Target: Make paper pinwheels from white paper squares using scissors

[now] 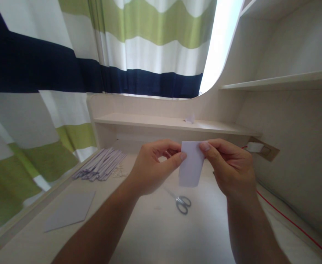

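Both of my hands hold up a small pale lilac piece of paper point(190, 167) above the desk. My left hand point(152, 167) pinches its upper left edge between thumb and fingers. My right hand point(231, 167) pinches its upper right corner. The paper hangs down between them, its lower edge free. Below it on the desk lie scissors point(181, 201) with grey handles, touched by neither hand.
A bundle of folded paper strips point(101, 168) lies at the left rear of the desk point(149, 234), a flat paper sheet point(69, 211) nearer left. A low shelf point(163, 123) carries a small paper scrap point(190, 118). A red cable point(290, 222) runs along the right wall. Striped curtains point(67, 66) hang behind.
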The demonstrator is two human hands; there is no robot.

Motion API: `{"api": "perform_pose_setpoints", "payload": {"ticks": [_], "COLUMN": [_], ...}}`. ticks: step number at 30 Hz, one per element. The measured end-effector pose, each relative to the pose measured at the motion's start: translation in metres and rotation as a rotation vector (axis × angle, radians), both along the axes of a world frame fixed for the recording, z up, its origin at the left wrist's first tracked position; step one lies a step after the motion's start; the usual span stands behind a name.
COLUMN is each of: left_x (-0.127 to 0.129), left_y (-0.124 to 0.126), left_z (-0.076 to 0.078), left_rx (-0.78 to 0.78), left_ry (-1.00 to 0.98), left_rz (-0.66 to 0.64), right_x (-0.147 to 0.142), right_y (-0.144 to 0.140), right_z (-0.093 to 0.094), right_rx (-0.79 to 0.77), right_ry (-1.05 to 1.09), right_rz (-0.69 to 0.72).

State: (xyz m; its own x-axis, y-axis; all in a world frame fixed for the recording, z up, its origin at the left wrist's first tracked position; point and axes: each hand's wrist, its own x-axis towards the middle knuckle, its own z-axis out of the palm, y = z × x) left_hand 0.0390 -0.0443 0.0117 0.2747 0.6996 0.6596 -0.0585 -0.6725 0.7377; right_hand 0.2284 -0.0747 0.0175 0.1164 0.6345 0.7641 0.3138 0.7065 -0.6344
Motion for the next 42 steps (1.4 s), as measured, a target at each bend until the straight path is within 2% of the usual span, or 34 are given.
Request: {"api": "perform_pose_setpoints", "payload": {"ticks": [8,14,22,26,32,36,42], "left_x": [0.000,0.000,0.000,0.001,0.003,0.003,0.003], "left_y": [-0.001,0.001,0.009,0.010,0.014,0.014,0.013], "left_z": [0.002,-0.001,-0.007,-0.008,-0.013,-0.014,-0.012], "left_rx": [0.009,0.017,0.004,0.008,-0.014,-0.012,-0.018], "left_ry": [0.012,-0.001,-0.059,-0.052,-0.078,-0.096,-0.104], "left_rz": [0.016,0.008,-0.002,-0.033,-0.061,-0.051,-0.046], "right_x": [-0.001,0.001,0.006,0.006,0.001,0.001,0.004], "right_y": [-0.002,0.001,0.008,0.009,0.008,0.005,0.008], "right_z": [0.001,-0.001,-0.003,-0.005,-0.005,-0.004,-0.006], "right_rx": [-0.016,-0.015,-0.099,-0.047,-0.053,-0.096,-0.046], "right_ry": [0.001,-0.002,-0.023,-0.008,0.049,0.017,-0.040], "right_rz": [-0.004,-0.003,0.121,0.039,0.018,-0.025,-0.109]}}
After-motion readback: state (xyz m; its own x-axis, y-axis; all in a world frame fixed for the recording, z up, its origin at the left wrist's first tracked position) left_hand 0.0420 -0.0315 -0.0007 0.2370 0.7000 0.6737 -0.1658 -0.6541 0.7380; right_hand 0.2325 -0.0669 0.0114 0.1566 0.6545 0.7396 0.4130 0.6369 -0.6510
